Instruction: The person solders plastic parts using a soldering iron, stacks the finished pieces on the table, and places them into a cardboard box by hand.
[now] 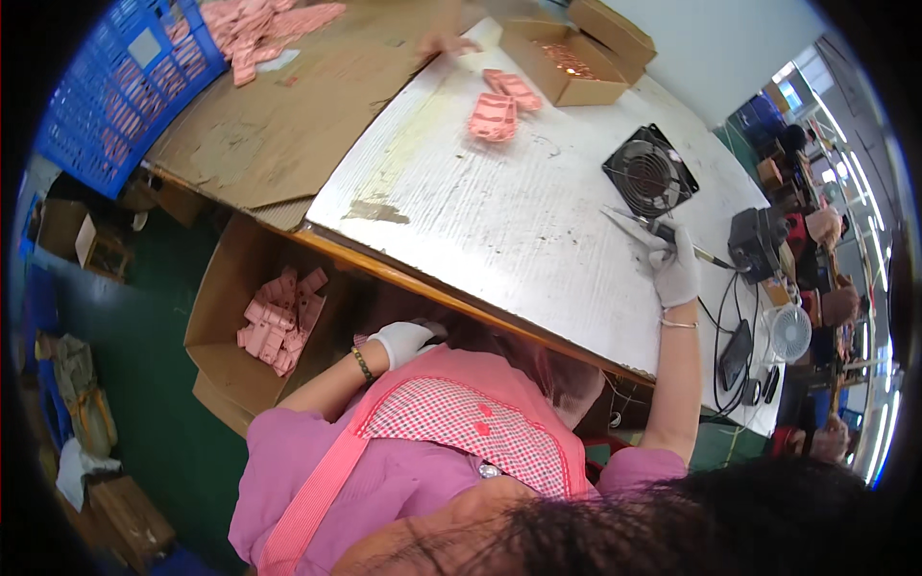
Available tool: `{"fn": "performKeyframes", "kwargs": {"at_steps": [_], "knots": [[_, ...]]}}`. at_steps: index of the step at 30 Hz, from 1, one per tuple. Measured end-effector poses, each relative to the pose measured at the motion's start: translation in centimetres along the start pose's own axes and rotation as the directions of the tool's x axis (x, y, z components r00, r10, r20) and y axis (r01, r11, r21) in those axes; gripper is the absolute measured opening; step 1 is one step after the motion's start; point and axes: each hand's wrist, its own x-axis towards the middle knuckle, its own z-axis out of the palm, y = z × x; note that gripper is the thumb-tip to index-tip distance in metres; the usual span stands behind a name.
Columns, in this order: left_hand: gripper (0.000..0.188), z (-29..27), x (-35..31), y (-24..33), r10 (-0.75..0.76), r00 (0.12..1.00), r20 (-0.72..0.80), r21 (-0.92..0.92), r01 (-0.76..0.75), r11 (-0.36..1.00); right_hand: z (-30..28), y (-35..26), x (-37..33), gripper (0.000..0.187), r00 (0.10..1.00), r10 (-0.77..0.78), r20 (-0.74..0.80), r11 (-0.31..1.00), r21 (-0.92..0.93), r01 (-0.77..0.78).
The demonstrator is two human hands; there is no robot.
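Observation:
My right hand, in a white glove, rests on the white tabletop. Its fingers are closed around a slim pointed tool, perhaps tweezers. A dark rod-like piece passes beside those fingers toward a black boxy device. Just beyond the hand stands a black square fan with a round wire guard. My left hand, also gloved, is low at the table's front edge by the pink apron; its fingers are mostly hidden. Left of it, an open cardboard box holds several pink pieces.
Pink strips lie on the far tabletop near an open carton of small coppery parts. Another person's blurred hand reaches in there. A blue crate stands far left. Cables and a small white fan sit at right.

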Motion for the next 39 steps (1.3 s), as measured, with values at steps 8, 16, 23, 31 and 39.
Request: {"fn": "performKeyframes", "kwargs": {"at_steps": [8, 16, 23, 31, 39], "knots": [[0.036, 0.5, 0.4, 1.8, -0.013, 0.993, 0.121, 0.057, 0.006, 0.998, -0.3, 0.7, 0.3, 0.031, 0.947, -0.287, 0.143, 0.864, -0.388, 0.321], [0.029, -2.6, -1.8, 5.0, 0.229, 0.967, 0.113, 0.126, -0.242, 0.962, 0.5, -0.6, 0.3, 0.05, 0.998, 0.051, -0.03, 0.99, 0.135, -0.046], [0.017, -10.3, -1.2, 12.0, 0.434, 0.897, -0.077, -0.164, -0.441, 0.882, 0.7, -0.6, -0.1, 0.055, 0.997, 0.06, -0.044, 0.978, 0.201, -0.05], [0.054, -21.3, 8.9, 7.8, 0.425, 0.649, -0.63, 0.479, -0.106, 0.871, 1.4, -1.0, -0.2, 0.054, 0.997, 0.074, -0.02, 0.968, 0.24, -0.067], [0.061, -26.9, 17.0, 6.2, 0.257, 0.894, -0.368, 0.739, 0.113, 0.664, 0.7, -0.4, 0.0, 0.057, 0.999, 0.035, 0.012, 0.962, 0.27, -0.037]]}}
